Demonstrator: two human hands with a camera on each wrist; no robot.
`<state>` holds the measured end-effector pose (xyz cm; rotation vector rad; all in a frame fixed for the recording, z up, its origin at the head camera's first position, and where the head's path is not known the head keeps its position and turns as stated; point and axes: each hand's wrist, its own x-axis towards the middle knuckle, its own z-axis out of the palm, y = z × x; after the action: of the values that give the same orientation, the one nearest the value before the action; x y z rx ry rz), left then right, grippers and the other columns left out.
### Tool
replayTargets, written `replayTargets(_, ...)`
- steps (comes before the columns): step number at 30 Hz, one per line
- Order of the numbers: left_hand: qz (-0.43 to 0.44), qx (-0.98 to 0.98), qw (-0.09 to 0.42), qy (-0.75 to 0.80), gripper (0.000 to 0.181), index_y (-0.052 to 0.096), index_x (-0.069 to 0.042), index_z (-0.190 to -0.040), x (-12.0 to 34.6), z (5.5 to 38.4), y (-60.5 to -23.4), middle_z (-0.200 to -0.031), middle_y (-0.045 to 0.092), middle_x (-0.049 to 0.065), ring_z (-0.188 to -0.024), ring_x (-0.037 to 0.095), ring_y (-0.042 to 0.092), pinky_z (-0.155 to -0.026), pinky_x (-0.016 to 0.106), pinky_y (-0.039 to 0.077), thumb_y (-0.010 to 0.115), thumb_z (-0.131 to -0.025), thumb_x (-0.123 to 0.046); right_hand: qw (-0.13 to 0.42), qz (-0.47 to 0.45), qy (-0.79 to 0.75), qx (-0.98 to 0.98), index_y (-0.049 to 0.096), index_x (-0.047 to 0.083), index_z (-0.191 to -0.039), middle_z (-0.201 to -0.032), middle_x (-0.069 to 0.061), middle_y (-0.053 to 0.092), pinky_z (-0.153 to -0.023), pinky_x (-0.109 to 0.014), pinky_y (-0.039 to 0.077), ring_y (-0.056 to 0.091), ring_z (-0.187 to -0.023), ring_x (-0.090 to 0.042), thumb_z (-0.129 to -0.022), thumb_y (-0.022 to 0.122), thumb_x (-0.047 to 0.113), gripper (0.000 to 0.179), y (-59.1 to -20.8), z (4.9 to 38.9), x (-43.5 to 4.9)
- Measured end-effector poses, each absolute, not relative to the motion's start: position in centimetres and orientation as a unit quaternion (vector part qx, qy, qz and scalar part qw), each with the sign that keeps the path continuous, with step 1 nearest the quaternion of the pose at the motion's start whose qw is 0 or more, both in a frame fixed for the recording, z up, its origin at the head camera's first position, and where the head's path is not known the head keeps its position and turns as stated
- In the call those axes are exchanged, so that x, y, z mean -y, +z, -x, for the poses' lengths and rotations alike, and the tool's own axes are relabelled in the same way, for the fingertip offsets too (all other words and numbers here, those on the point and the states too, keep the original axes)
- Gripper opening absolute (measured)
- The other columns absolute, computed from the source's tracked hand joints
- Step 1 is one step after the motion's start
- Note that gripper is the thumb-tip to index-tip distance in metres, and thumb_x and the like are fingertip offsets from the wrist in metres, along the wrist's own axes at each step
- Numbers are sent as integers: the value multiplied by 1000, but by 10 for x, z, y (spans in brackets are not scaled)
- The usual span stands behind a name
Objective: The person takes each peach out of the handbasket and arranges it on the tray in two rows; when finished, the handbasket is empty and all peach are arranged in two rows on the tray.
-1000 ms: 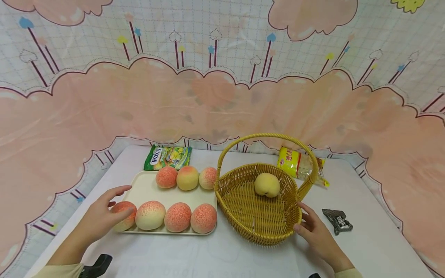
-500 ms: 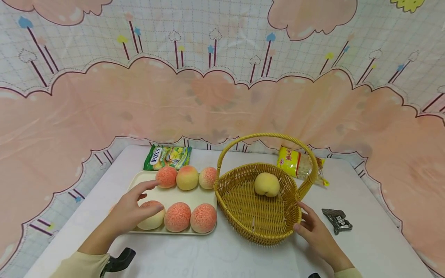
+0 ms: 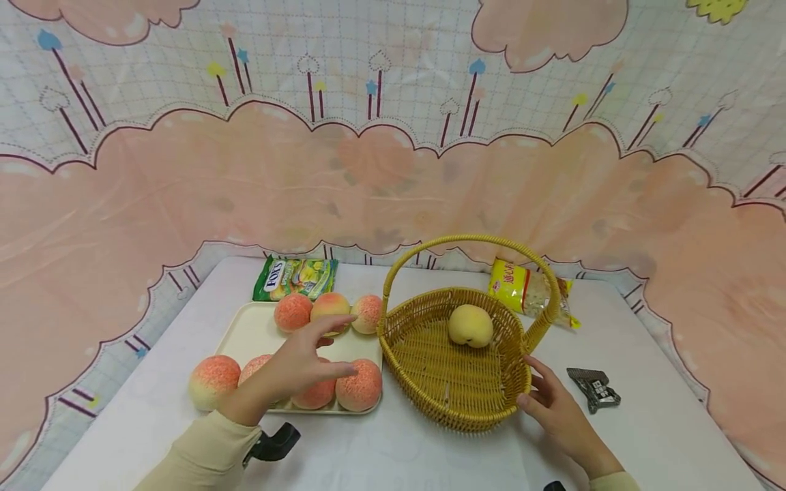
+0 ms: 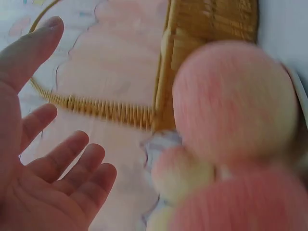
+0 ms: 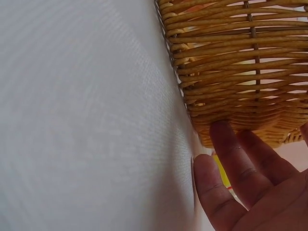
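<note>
My left hand [image 3: 301, 365] hovers above the cream tray [image 3: 242, 331], thumb and fingers spread with nothing between them. Beneath and around it, several pink-and-yellow peaches [image 3: 359, 385] form a front row; the hand and forearm partly cover some. Three more peaches [image 3: 293, 312] line the tray's back edge. In the left wrist view, a peach [image 4: 236, 101] lies near the loosely extended fingers, apart from them. My right hand [image 3: 555, 409] touches the right outer side of the wicker basket [image 3: 448, 402], its fingertips against the weave. Inside the basket sits one yellow peach [image 3: 471, 326].
A green candy bag [image 3: 295, 278] lies behind the tray. Behind the basket is a yellow and clear food packet [image 3: 531, 290]. A small black packet [image 3: 594, 389] rests right of my right hand. The basket's tall handle [image 3: 473, 239] arches over its opening.
My left hand has moved right across the tray, from the leftmost front peach toward the right end of the front row, holding nothing. My right hand stays at the basket.
</note>
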<state>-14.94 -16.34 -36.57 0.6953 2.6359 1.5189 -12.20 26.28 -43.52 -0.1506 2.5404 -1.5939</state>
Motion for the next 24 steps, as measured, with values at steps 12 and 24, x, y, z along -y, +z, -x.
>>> replayTargets(12, -273, -838, 82, 465, 71, 50, -13, -147, 92, 178, -355, -143, 52, 10, -131, 31, 49, -104, 49, 44, 81, -85, -27, 76, 36, -523, -848, 21, 9, -158, -150, -39, 31, -93, -47, 53, 55, -123, -43, -101, 61, 18, 70, -434, 121, -261)
replayTargets(24, -298, -867, 101, 387, 75, 45, -18, -151, 39, 208, -347, -153, 43, 2, -142, 23, 36, -114, 44, 32, 79, -87, -38, 67, 45, -524, -848, 23, 8, -157, -148, -39, 33, -91, -41, 53, 56, -121, -42, -101, 61, 16, 68, -436, 122, -262)
